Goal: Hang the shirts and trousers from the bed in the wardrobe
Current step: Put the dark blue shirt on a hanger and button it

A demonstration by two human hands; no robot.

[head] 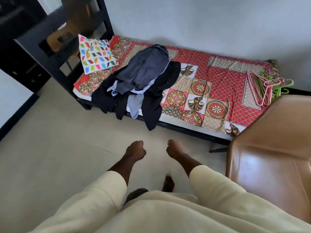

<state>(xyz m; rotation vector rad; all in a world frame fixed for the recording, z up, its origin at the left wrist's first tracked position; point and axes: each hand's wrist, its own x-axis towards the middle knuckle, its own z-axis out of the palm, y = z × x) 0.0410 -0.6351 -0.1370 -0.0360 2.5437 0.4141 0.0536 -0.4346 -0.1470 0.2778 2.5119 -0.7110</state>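
A heap of clothes (143,81) lies on the left half of the bed (218,91): grey trousers on top, black garments beneath, pale blue shirts poking out, some of it hanging over the front edge. A bunch of pink and green plastic hangers (264,88) rests at the bed's right end. My left hand (135,149) and my right hand (175,148) are stretched out side by side over the floor, short of the bed. Both are curled into fists and hold nothing.
A colourful patterned pillow (96,53) leans at the head of the bed. A dark frame (55,47) stands at the left. A brown leather chair (272,148) fills the right foreground. Pale tiled floor (58,140) lies between me and the bed.
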